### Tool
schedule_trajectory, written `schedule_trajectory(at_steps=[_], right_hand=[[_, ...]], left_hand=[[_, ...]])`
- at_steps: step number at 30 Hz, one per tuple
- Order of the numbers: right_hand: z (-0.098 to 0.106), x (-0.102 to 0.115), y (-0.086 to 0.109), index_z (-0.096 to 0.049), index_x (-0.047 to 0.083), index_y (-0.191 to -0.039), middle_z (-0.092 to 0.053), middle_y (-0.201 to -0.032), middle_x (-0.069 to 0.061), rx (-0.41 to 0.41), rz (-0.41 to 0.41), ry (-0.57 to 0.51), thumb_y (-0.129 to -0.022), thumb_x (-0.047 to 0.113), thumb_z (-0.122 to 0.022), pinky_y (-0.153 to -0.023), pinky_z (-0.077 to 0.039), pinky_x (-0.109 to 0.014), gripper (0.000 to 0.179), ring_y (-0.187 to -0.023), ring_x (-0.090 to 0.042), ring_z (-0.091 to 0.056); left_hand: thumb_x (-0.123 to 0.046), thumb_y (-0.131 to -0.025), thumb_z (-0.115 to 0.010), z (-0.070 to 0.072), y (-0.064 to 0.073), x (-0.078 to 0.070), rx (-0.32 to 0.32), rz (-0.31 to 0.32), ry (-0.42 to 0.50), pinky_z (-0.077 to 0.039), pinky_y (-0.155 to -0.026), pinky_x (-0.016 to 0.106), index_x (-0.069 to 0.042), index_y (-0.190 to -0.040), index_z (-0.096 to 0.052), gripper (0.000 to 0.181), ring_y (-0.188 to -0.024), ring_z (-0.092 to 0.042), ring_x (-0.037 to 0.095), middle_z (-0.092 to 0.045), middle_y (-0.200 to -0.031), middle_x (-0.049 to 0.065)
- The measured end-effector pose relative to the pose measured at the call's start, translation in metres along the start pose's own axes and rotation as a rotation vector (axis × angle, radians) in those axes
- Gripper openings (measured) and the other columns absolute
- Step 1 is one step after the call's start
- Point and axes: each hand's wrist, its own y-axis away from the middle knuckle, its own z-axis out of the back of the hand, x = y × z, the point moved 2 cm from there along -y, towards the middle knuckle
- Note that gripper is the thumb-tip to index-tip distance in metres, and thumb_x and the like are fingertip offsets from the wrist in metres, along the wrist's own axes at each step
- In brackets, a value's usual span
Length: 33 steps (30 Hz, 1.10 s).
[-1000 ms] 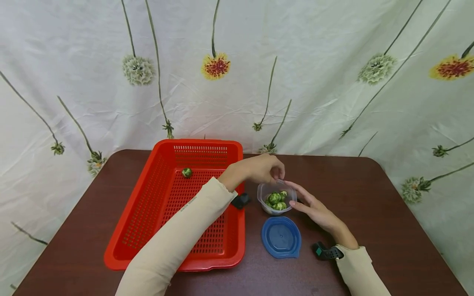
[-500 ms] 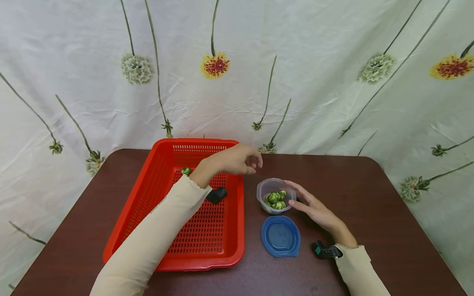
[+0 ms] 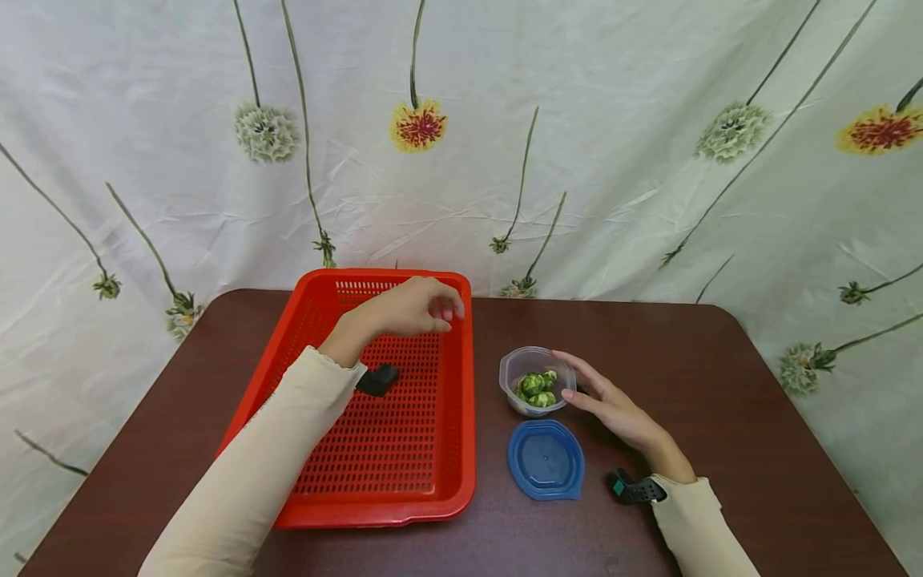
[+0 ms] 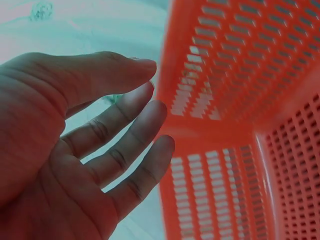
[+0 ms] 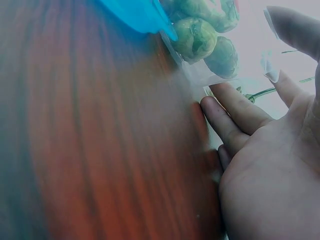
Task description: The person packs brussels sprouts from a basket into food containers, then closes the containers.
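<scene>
My left hand [image 3: 411,308] hovers over the far part of a red perforated plastic basket [image 3: 389,457]. Its fingers are loosely bent, and the left wrist view shows nothing between thumb and fingertips [image 4: 159,112]. Right of the basket stands a small clear plastic container [image 3: 513,370] with several Brussels sprouts [image 3: 534,385] in it. My right hand [image 3: 620,413] rests against the container's right side, thumb in front and fingers extended behind. In the right wrist view the sprouts [image 5: 195,40] show through the clear wall, beside the fingers.
A blue lid [image 3: 546,459] lies on the dark brown table [image 3: 685,353] just in front of the container. A floral white cloth [image 3: 577,160] hangs behind the table. Each wrist carries a black strapped device [image 3: 634,489].
My left hand has moved left from above the container to over the basket, with fingers loosening. It now hides the sprout seen in the basket earlier. The right hand stays at the container.
</scene>
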Motion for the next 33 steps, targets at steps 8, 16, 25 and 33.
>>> schedule_trajectory(at_steps=[8, 16, 25, 33], right_hand=[[0.0, 0.0, -0.001, -0.029, 0.026, -0.158, -0.04, -0.158, -0.011, 0.006, 0.008, -0.002, -0.104, 0.017, -0.053, -0.11, -0.031, -0.061, 0.06, -0.148, -0.036, -0.028], [0.001, 0.0, -0.003, -0.029, 0.025, -0.158, -0.041, -0.156, -0.011, 0.019, 0.016, -0.008, -0.104, 0.016, -0.053, -0.11, -0.03, -0.061, 0.06, -0.149, -0.035, -0.027], [0.0, 0.001, -0.001, -0.028, 0.024, -0.158, -0.041, -0.157, -0.012, 0.022, 0.013, -0.017, -0.104, 0.016, -0.053, -0.11, -0.031, -0.06, 0.06, -0.15, -0.035, -0.025], [0.0, 0.0, 0.0, -0.028, 0.025, -0.159, -0.037, -0.159, -0.011, 0.013, 0.0, -0.017, -0.104, 0.017, -0.053, -0.109, -0.036, -0.053, 0.06, -0.15, -0.037, -0.023]], left_hand=[[-0.004, -0.092, -0.066, 0.011, 0.011, 0.03, -0.056, 0.076, 0.018, -0.051, -0.084, 0.036, -0.004, -0.111, -0.07, 0.019, -0.091, -0.06, 0.022, -0.067, -0.096, 0.007], [-0.004, -0.094, -0.064, 0.022, 0.025, 0.061, -0.08, 0.187, 0.09, -0.05, -0.085, 0.037, -0.001, -0.113, -0.069, 0.02, -0.1, -0.06, 0.027, -0.067, -0.107, 0.013], [-0.004, -0.096, -0.062, 0.023, 0.035, 0.083, -0.066, 0.325, 0.056, -0.05, -0.077, 0.036, 0.002, -0.113, -0.069, 0.019, -0.097, -0.059, 0.029, -0.067, -0.111, 0.018], [-0.001, -0.094, -0.063, 0.017, 0.036, 0.103, -0.051, 0.4, 0.046, -0.05, -0.069, 0.032, 0.003, -0.114, -0.069, 0.021, -0.089, -0.058, 0.027, -0.067, -0.114, 0.021]])
